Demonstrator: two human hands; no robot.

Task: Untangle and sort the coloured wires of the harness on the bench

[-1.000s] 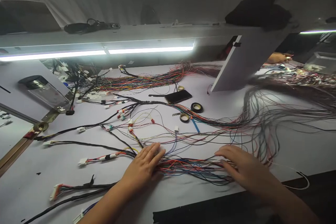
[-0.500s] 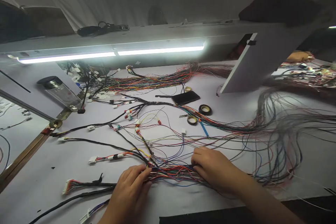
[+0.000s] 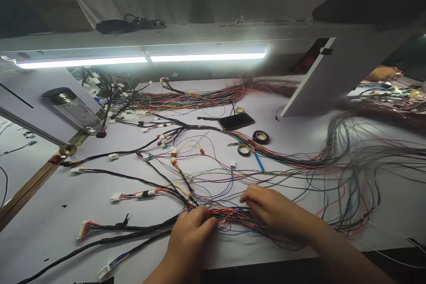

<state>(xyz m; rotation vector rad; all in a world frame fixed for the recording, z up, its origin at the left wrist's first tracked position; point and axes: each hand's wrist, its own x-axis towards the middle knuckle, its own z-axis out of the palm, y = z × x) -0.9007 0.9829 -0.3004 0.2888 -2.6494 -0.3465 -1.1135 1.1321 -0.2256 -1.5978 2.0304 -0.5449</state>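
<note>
A loose bundle of coloured wires (image 3: 229, 216) lies across the front of the white table, joined at its left to black-wrapped branches (image 3: 133, 230) with white connectors. My left hand (image 3: 193, 230) is closed round the bundle near where the branches meet. To the right, my right hand (image 3: 266, 206) rests curled on the same wires; its fingers are bent and partly hidden, and their grip on the wires cannot be made out fully. Behind the hands runs another harness (image 3: 203, 127) with a black-taped trunk.
Tape rolls (image 3: 260, 137), a blue pen-like tool (image 3: 258, 160) and a dark phone (image 3: 236, 120) lie behind my right hand. A glass bottle (image 3: 75, 108) stands left. An upright white panel (image 3: 319, 80) is at right; beyond it another person's hand (image 3: 384, 73) shows.
My left hand has moved right along the bundle, uncovering more of the black branches. My right hand has barely shifted, its fingers slightly raised. The view has tilted a little.
</note>
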